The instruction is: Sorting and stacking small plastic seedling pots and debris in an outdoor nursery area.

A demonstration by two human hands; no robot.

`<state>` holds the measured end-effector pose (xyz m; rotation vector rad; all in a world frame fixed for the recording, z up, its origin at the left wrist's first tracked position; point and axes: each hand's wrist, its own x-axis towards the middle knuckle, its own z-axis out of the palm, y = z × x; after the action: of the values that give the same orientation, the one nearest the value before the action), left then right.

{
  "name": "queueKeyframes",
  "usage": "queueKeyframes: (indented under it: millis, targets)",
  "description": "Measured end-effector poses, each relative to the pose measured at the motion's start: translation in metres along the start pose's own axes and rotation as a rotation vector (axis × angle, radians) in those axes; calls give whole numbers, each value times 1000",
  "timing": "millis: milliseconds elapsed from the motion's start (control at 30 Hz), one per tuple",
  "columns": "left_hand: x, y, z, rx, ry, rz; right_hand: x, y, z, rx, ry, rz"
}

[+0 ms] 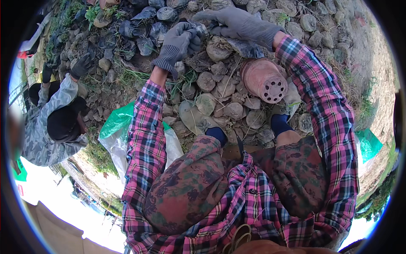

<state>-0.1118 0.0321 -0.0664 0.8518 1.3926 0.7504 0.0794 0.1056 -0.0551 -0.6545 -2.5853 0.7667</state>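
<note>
My left hand [181, 45], in a grey knit glove, is curled against a dark plastic-wrapped soil clod [200, 29] and appears to grip its edge. Across the clod's far side reaches my right hand [233, 23], gloved alike, with its index finger stretched to the left. Its grip is partly hidden. Below the right wrist lies a piece of black plastic film [245, 47] on the clods. A reddish-brown plastic pot [265, 81] lies tipped near my right shoe, its holed base towards me. Round bare soil clods [219, 49] lie beneath both hands.
More black plastic-wrapped clods [146, 46] are heaped at the upper left. A white and green sack [115, 133] lies beside my left arm, and another sack [369, 146] is at the right. To the left, a co-worker in a camouflage top [47, 127] bends over the heap with a dark-gloved hand [81, 66].
</note>
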Motion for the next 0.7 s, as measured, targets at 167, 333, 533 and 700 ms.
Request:
queueKeyframes:
  millis: [167, 333, 533, 700]
  targets:
    - [-25, 20, 19, 528, 24, 25, 0, -2, 7, -134, -233, 133]
    - [-31, 18, 30, 511, 14, 199, -15, -6, 7, -125, -338, 159]
    - [-29, 15, 39, 547, -60, 230, -25, -17, -1, -269, -258, 227]
    - [-14, 17, 51, 802, -42, 511, -36, -13, -15, -296, -339, 282]
